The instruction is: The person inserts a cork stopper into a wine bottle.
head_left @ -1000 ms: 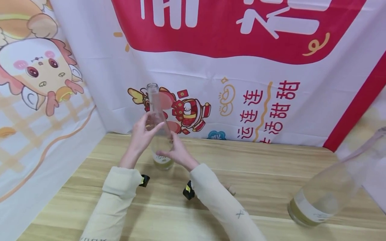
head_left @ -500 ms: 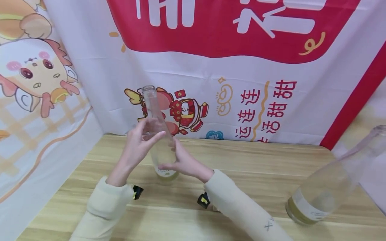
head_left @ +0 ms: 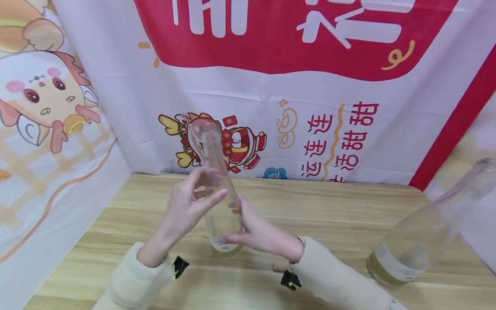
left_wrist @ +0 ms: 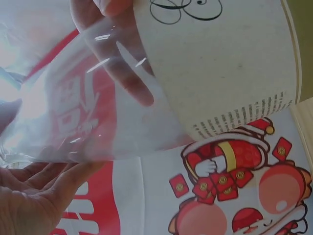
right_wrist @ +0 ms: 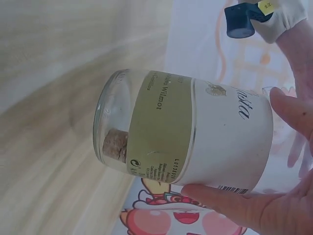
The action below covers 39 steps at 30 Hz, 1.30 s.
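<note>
Both hands are around a clear glass bottle (head_left: 211, 150) that leans, neck away from me, low over the table. My right hand (head_left: 267, 230) grips its lower body, thumb across the label, which is white and olive in the right wrist view. My left hand (head_left: 187, 211) curls about the bottle's shoulder, thumb on the near side and fingers behind the glass. A brown cork (right_wrist: 116, 144) lies inside at the base. In the left wrist view, fingers (left_wrist: 134, 90) of the right hand show through the glass.
A second, similar bottle (head_left: 399, 262) stands at the right of the wooden table (head_left: 310, 206). Printed cloth (head_left: 240, 82) hangs behind the table, and another printed cloth (head_left: 89, 185) borders its left. Black wrist devices (head_left: 180, 267) stick out by both sleeves.
Both hands have drawn the bottle toward me and to the right, its neck sinking lower in the head view. The camera view has shifted slightly. The second bottle stays standing.
</note>
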Each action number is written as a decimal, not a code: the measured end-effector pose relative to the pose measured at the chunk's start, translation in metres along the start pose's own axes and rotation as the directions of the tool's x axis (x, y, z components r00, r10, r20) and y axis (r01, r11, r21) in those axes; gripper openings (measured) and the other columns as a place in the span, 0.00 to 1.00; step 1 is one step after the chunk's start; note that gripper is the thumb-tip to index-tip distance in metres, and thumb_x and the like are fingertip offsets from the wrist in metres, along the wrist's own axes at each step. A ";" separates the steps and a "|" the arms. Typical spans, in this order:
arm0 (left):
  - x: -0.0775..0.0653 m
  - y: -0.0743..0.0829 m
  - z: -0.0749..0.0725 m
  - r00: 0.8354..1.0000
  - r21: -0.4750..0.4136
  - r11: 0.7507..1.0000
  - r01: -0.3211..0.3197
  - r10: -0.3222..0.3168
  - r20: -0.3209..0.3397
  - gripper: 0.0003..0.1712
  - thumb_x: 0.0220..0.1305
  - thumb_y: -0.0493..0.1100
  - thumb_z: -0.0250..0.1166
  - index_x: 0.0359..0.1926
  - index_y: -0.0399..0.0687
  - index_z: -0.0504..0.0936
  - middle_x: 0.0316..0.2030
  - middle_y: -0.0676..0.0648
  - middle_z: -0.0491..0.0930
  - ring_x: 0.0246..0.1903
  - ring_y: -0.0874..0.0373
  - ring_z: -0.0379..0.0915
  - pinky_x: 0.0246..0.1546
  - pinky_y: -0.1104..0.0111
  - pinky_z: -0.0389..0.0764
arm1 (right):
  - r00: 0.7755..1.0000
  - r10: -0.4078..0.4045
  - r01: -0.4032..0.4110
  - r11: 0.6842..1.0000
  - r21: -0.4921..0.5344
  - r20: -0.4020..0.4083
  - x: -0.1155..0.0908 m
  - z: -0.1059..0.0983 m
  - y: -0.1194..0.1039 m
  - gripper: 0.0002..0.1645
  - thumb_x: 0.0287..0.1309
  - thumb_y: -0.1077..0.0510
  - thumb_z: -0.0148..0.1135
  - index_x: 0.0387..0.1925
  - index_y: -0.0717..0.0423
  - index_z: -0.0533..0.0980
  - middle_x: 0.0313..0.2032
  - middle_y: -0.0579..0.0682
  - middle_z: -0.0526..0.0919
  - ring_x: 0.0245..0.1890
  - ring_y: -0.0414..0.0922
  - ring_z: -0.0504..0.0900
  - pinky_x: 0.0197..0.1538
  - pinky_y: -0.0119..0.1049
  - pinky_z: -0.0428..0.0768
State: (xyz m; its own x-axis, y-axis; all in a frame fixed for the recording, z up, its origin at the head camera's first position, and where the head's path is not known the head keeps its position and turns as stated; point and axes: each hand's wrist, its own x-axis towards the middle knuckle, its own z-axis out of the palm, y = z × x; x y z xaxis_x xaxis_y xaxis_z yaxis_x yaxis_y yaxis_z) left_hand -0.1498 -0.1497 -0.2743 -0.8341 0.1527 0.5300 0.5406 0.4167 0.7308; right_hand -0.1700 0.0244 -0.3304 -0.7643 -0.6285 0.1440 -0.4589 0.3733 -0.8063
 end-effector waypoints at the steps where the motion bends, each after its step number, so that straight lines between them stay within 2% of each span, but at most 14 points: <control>1: -0.002 0.002 0.001 1.000 -0.001 1.000 0.002 -0.002 0.000 0.20 0.55 0.38 0.67 0.49 0.39 0.72 0.42 0.44 0.79 0.44 0.54 0.76 0.40 0.66 0.80 | 1.000 -0.004 0.004 1.000 -0.003 -0.002 -0.004 0.000 0.000 0.54 0.47 0.49 0.70 0.66 0.53 0.46 0.60 0.58 0.65 0.58 0.53 0.68 0.53 0.45 0.74; 7: -0.014 0.009 0.010 1.000 -0.022 1.000 -0.011 0.012 0.011 0.19 0.54 0.38 0.68 0.47 0.43 0.74 0.42 0.47 0.80 0.43 0.55 0.76 0.40 0.63 0.81 | 1.000 -0.011 0.010 1.000 -0.025 -0.018 -0.024 0.002 0.002 0.53 0.45 0.47 0.71 0.65 0.53 0.49 0.56 0.55 0.69 0.56 0.51 0.71 0.53 0.43 0.74; 10: -0.019 0.010 0.015 0.999 -0.025 0.999 -0.039 0.039 0.028 0.19 0.53 0.38 0.69 0.46 0.45 0.74 0.41 0.47 0.80 0.42 0.56 0.77 0.39 0.62 0.81 | 0.999 -0.035 0.033 0.998 -0.045 -0.036 -0.033 0.004 0.004 0.54 0.44 0.46 0.71 0.64 0.55 0.50 0.54 0.56 0.71 0.55 0.51 0.72 0.53 0.44 0.74; 14: -0.024 0.012 0.021 0.997 -0.031 0.997 -0.064 0.066 0.048 0.20 0.52 0.38 0.69 0.45 0.45 0.73 0.40 0.47 0.80 0.42 0.56 0.77 0.39 0.66 0.81 | 0.997 -0.050 0.045 0.995 -0.090 -0.058 -0.043 0.006 0.006 0.54 0.43 0.44 0.71 0.64 0.56 0.50 0.51 0.55 0.73 0.53 0.50 0.73 0.53 0.44 0.74; 21: -0.032 0.013 0.027 0.995 -0.045 0.996 -0.078 0.080 0.060 0.20 0.51 0.38 0.70 0.45 0.46 0.73 0.40 0.50 0.79 0.42 0.57 0.77 0.38 0.66 0.81 | 0.992 -0.087 0.070 0.983 -0.167 -0.097 -0.054 0.011 0.011 0.52 0.42 0.40 0.70 0.62 0.56 0.53 0.46 0.53 0.75 0.44 0.46 0.76 0.45 0.36 0.77; 29: -0.038 0.013 0.030 0.993 -0.051 0.995 -0.089 0.092 0.068 0.20 0.50 0.38 0.70 0.44 0.48 0.72 0.39 0.52 0.80 0.41 0.59 0.77 0.38 0.67 0.81 | 0.983 -0.136 0.117 0.982 -0.148 -0.126 -0.060 0.016 0.016 0.53 0.42 0.42 0.71 0.62 0.57 0.53 0.48 0.51 0.75 0.46 0.44 0.76 0.48 0.36 0.77; 35: -0.040 0.015 0.029 0.995 -0.055 0.998 -0.039 0.044 0.086 0.22 0.49 0.40 0.71 0.44 0.48 0.72 0.39 0.53 0.79 0.42 0.60 0.76 0.40 0.70 0.80 | 0.978 -0.171 0.150 0.975 -0.166 -0.122 -0.062 0.017 0.016 0.53 0.42 0.44 0.71 0.63 0.58 0.52 0.50 0.49 0.75 0.47 0.41 0.76 0.50 0.34 0.76; 39: -0.039 0.016 0.028 0.993 -0.038 0.999 0.019 -0.014 0.114 0.22 0.50 0.42 0.71 0.44 0.49 0.71 0.41 0.53 0.79 0.44 0.60 0.76 0.45 0.67 0.78 | 0.977 -0.201 0.187 0.966 -0.176 -0.065 -0.062 0.011 0.016 0.52 0.44 0.48 0.72 0.63 0.58 0.52 0.52 0.49 0.73 0.49 0.41 0.75 0.52 0.33 0.75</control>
State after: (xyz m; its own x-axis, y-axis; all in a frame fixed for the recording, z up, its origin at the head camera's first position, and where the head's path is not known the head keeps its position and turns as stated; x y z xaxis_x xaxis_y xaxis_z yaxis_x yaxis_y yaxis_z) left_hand -0.1115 -0.1243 -0.2951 -0.8487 0.2476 0.4674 0.5288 0.3851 0.7563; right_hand -0.1250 0.0613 -0.3584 -0.6843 -0.6449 0.3403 -0.6662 0.3632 -0.6514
